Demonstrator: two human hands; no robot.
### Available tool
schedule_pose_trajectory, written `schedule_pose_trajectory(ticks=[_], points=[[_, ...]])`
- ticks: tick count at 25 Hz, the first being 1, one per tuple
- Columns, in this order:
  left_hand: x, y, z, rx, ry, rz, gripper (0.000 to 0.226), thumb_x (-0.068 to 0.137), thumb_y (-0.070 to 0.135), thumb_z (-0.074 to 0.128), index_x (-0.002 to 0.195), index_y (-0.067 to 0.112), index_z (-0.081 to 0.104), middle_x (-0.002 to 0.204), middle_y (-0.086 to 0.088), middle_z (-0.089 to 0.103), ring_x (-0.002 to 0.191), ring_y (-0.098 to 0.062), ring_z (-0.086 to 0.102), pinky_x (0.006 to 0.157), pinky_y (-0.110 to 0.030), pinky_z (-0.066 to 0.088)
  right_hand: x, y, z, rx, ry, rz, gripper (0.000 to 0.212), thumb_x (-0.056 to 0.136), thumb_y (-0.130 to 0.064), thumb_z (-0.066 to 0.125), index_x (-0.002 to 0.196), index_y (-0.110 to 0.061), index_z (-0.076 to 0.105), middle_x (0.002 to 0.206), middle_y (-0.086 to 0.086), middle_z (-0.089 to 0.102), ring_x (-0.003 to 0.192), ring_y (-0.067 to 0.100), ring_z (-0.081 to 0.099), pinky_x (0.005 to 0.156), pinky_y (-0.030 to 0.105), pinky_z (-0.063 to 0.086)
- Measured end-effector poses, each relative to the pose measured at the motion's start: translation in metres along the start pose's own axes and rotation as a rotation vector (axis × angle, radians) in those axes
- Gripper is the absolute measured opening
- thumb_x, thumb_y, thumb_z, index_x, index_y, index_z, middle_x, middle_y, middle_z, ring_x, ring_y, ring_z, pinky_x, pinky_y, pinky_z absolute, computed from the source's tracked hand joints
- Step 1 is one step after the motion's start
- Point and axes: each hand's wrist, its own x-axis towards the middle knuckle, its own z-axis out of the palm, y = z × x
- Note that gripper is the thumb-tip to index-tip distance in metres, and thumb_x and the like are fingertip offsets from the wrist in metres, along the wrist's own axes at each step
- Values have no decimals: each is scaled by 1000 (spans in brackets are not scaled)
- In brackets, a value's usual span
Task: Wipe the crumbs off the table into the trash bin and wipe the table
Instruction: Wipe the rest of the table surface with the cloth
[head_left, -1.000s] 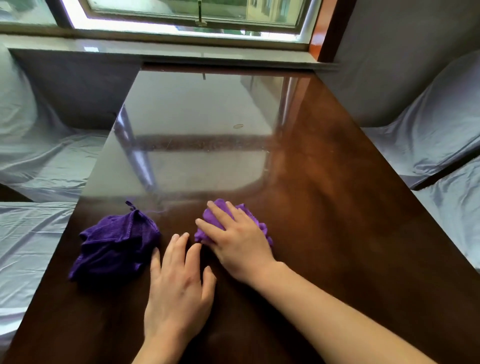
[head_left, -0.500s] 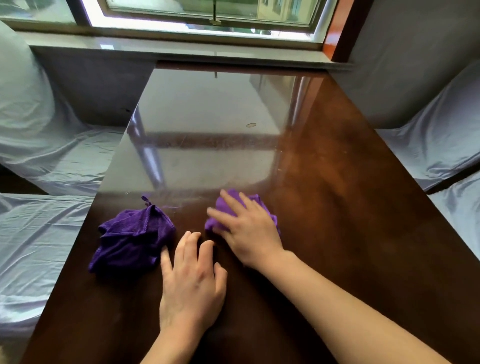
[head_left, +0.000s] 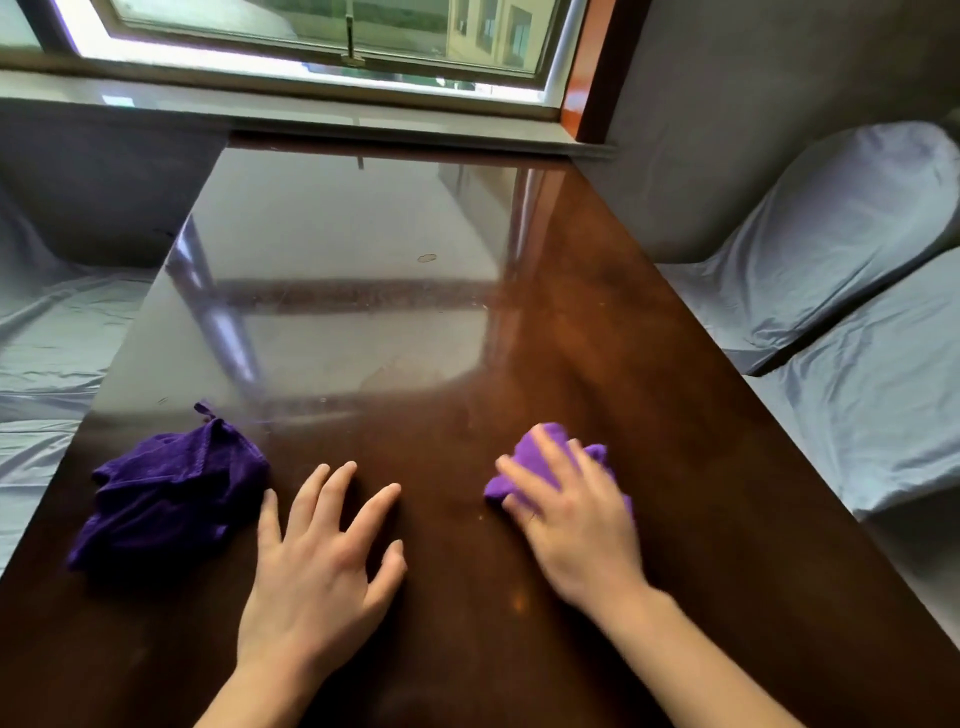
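Observation:
A glossy dark brown table (head_left: 597, 332) fills the view. My right hand (head_left: 576, 514) presses a light purple cloth (head_left: 540, 457) flat on the table's near right part, fingers spread over it. My left hand (head_left: 322, 561) lies flat on the bare table with fingers apart, holding nothing. Beside its little finger, a crumpled dark purple cloth (head_left: 166, 493) sits near the table's left edge. One small crumb or mark (head_left: 427, 258) shows farther out on the table. No trash bin is in view.
A window sill (head_left: 311, 109) runs along the table's far end under a window. Seats covered in grey-blue sheets stand to the right (head_left: 857, 291) and to the left (head_left: 47, 332) of the table.
My right hand has slid the light purple cloth to the right, away from my left hand. My left hand has spread its fingers wider. The dark cloth stays put.

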Motion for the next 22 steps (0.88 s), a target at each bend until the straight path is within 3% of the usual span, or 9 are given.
schedule_pose_trajectory(ticks=[2, 3, 5, 8, 11, 14, 16, 18, 22], points=[[-1, -1, -1, 6, -11, 19, 58, 80, 61, 32, 136, 49, 40, 152, -3, 35, 144, -22, 20, 114, -60, 12, -25, 8, 2, 35, -27, -248, 44, 97, -58, 38, 138, -48, 48, 154, -1, 46, 137, 32, 48, 112, 42, 40], [-2, 0, -1, 12, -17, 26, 58, 80, 63, 31, 137, 52, 37, 153, -2, 33, 145, -21, 17, 115, -60, 11, -22, 28, -4, 34, -46, -286, 44, 97, -56, 40, 139, -47, 49, 154, -1, 46, 137, 30, 49, 113, 38, 37], [-4, 2, 0, 26, -21, 42, 58, 80, 66, 28, 137, 55, 31, 155, 0, 30, 146, -20, 13, 115, -59, 8, -2, 74, -15, -16, -55, -157, 43, 97, -52, 45, 139, -45, 50, 157, 0, 42, 141, 26, 44, 115, 34, 31], [-2, 1, 3, 35, -12, 45, 59, 80, 69, 25, 138, 58, 27, 156, 1, 28, 147, -19, 10, 115, -59, 6, 33, 127, -25, -14, -128, 230, 44, 100, -50, 43, 144, -46, 43, 164, -3, 27, 146, 25, 33, 114, 34, 30], [-1, 0, 4, 43, -15, 46, 59, 80, 70, 21, 138, 58, 26, 156, 1, 27, 147, -19, 9, 115, -58, 7, 21, 120, -27, -24, -93, 317, 44, 100, -50, 44, 143, -46, 44, 163, -2, 28, 143, 29, 36, 112, 34, 32], [-1, -2, 5, 34, -12, 44, 58, 81, 70, 21, 137, 58, 28, 154, 0, 31, 146, -21, 14, 115, -59, 10, -50, 76, -21, -1, 33, 153, 39, 97, -50, 50, 136, -45, 54, 154, 2, 46, 135, 31, 50, 111, 37, 41], [1, -3, 7, 34, -3, 46, 56, 81, 69, 24, 135, 58, 32, 151, -1, 37, 144, -22, 20, 113, -59, 13, -100, 67, -19, 46, -41, -49, 42, 99, -56, 40, 141, -51, 44, 158, -6, 39, 142, 25, 42, 113, 37, 39], [2, -3, 8, 43, 9, 50, 55, 81, 68, 25, 134, 57, 33, 150, -1, 39, 143, -23, 23, 111, -60, 15, -105, 100, -27, 28, -90, -113, 43, 101, -56, 35, 143, -50, 41, 159, -7, 36, 145, 21, 38, 116, 36, 34], [3, -5, 15, 73, 48, 50, 54, 82, 67, 24, 135, 58, 32, 150, -1, 39, 142, -23, 23, 111, -59, 15, -57, 165, -40, -10, -71, 326, 44, 100, -46, 44, 144, -40, 46, 161, 2, 33, 146, 28, 35, 117, 39, 32]])
